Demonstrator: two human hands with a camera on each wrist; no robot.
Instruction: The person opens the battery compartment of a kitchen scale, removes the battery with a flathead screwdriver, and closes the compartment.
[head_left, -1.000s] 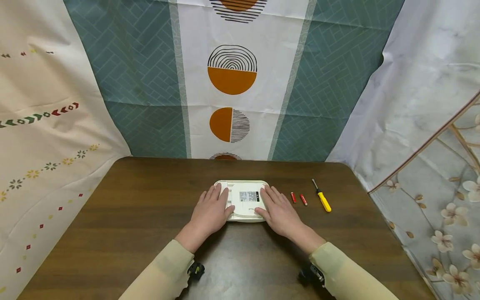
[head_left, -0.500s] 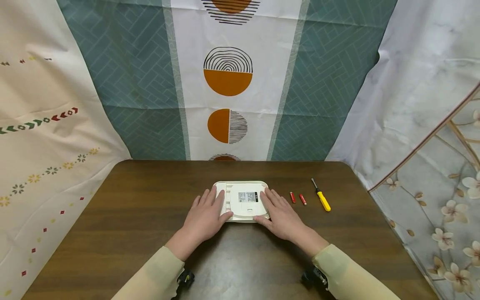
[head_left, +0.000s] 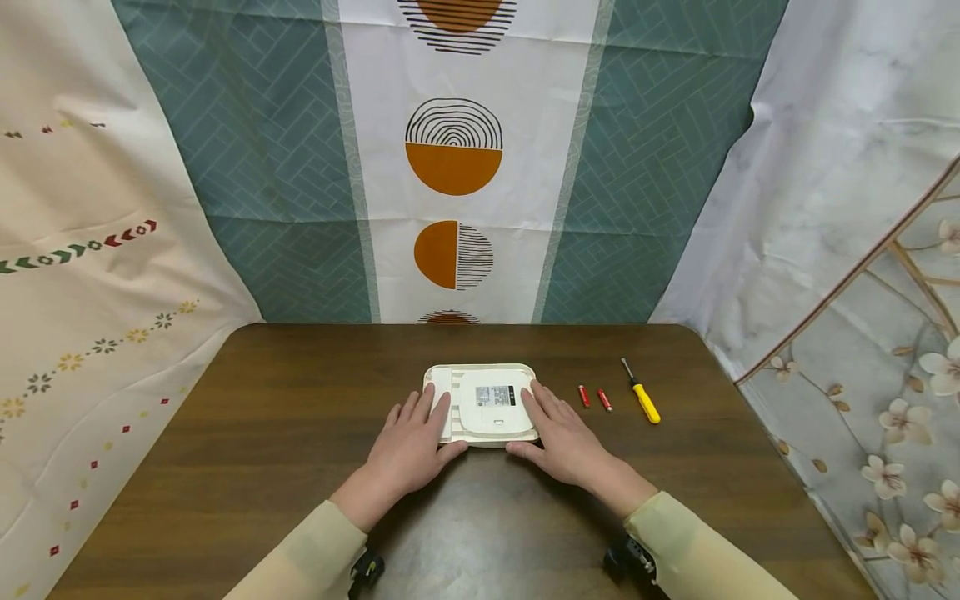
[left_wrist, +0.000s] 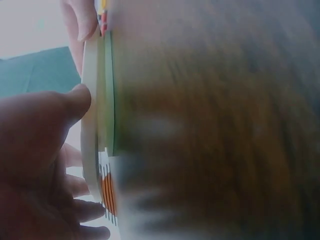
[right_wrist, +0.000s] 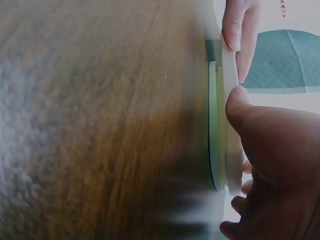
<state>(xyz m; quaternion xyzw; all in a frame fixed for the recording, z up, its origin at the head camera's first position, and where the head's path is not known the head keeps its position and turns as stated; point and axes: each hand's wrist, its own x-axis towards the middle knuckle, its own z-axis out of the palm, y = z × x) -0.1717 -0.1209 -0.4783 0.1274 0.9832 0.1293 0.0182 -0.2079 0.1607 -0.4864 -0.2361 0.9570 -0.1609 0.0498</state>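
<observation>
A white rounded plastic device (head_left: 495, 421) lies flat on the table. A printed label (head_left: 495, 396) and a raised panel face up, with a slotted strip to the panel's left. My left hand (head_left: 405, 450) rests on its left end, fingers extended over the top and thumb at the near edge. On the right end lies my right hand (head_left: 564, 440), held much the same way. From the side, the left wrist view has the device's pale rim (left_wrist: 90, 135) beside the left thumb. In the right wrist view, the right thumb touches that rim (right_wrist: 231, 130).
Two small red batteries (head_left: 584, 396) lie just right of the right hand. Farther right is a screwdriver (head_left: 646, 403) with a yellow handle. The brown wooden table (head_left: 300, 400) ends against hanging patterned cloths (head_left: 300, 167) at the back and sides.
Both thumbs have shifted from the device's top to its near edge. The left hand has drawn slightly left and toward me. The view has tilted a little; the batteries and screwdriver stay put.
</observation>
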